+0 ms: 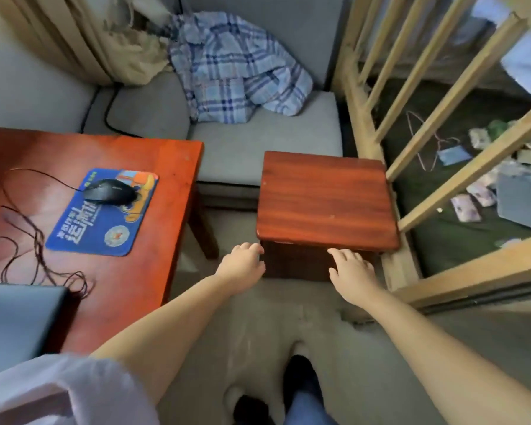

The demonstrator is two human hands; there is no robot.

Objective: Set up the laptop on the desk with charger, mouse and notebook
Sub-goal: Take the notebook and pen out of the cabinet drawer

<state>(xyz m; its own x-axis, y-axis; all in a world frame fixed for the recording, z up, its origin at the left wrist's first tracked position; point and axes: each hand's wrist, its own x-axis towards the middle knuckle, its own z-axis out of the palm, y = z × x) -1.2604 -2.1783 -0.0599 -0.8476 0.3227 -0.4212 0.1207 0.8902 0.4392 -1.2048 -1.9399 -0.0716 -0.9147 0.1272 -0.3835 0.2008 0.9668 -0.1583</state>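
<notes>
A red-brown wooden desk stands at the left. On it lies a blue mouse pad with a black wired mouse at its far end; the mouse's thin cable loops over the desk. The dark closed laptop rests at the desk's near left corner. A small red-brown wooden stool stands on the floor to the right. My left hand touches the stool's near left corner, fingers apart. My right hand reaches under its near edge, fingers spread. No charger or notebook is in view.
A grey sofa with a blue plaid cloth sits behind the desk and stool. A pale wooden railing runs along the right, with clutter on a dark floor beyond it. My feet stand on grey concrete.
</notes>
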